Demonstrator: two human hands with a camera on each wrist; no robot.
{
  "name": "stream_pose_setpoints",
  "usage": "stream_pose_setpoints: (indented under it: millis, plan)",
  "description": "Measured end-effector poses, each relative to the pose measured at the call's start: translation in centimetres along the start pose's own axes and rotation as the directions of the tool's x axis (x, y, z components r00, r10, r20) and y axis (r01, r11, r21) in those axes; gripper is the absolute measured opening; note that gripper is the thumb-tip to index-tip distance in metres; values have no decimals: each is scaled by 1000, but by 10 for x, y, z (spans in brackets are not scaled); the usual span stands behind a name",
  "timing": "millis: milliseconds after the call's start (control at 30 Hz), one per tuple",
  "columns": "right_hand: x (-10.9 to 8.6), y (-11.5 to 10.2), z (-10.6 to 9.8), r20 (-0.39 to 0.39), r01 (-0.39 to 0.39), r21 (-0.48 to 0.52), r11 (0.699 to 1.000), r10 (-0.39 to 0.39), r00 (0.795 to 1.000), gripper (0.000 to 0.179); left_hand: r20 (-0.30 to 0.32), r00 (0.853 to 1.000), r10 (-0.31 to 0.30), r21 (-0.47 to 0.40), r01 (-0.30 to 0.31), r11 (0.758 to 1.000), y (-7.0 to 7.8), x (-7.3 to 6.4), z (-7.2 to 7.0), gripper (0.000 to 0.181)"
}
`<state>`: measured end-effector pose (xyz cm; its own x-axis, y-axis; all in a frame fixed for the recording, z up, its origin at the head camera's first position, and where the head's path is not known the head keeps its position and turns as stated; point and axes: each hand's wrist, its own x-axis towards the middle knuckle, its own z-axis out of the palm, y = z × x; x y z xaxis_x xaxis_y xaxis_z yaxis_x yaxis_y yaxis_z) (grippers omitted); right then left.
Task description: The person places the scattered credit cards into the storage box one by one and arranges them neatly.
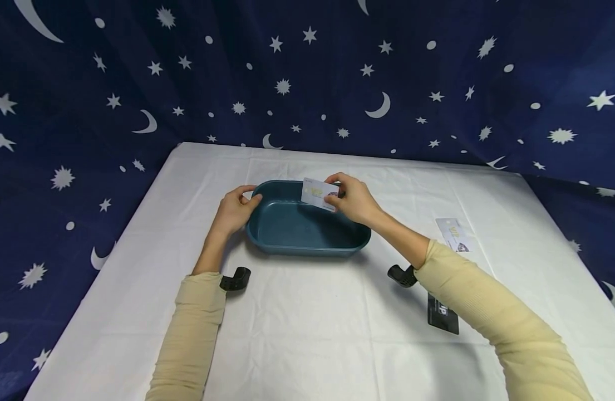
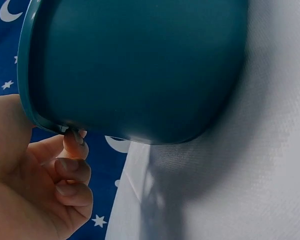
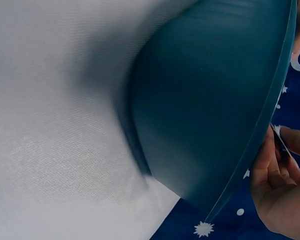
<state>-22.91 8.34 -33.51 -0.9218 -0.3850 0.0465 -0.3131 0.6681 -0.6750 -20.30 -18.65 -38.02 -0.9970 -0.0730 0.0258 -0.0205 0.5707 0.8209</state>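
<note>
A white cloth (image 1: 307, 317) spreads beneath the hands; a blue curtain (image 1: 327, 67) hangs beyond them. The left hand (image 1: 232, 211) reaches forward, pinching the rim of the tub (image 1: 292, 225). The right hand (image 1: 355, 201), its forearm (image 1: 399, 236) slanting inward, pinches a card (image 1: 313, 191) between both hands, over the tub. Right of it lie a second card (image 1: 449, 231) and a black card (image 1: 442, 317).

The right hand (image 3: 282, 197) pinches a thin card (image 3: 278, 133), nearly edge-on, near the rim of a teal basin (image 3: 205, 100); white-covered bench (image 3: 60, 150) fills the left, blue star-patterned cloth (image 3: 227, 225) the lower right.
</note>
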Motion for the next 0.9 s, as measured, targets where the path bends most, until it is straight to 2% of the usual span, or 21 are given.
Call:
stream_pose_setpoints:
  millis: [133, 333, 500, 900]
  plan:
    - [2, -2, 4, 14, -1, 2, 1000, 1, 1000, 38, 4, 1000, -1, -13, 1, 1000, -1, 0, -1, 44]
    - [4, -5, 12, 40, 11, -17, 1000, -11, 999, 38, -23, 1000, 6, -10, -6, 1000, -3, 0, -4, 44]
    - [7, -10, 20, 63, 24, -30, 999, -23, 998, 37, -2, 1000, 3, 2, -3, 1000, -4, 0, -5, 46]
    - [16, -14, 39, 117, 28, 19, 999, -30, 993, 33, -33, 999, 14, 35, -13, 999, -1, -1, -5, 38]
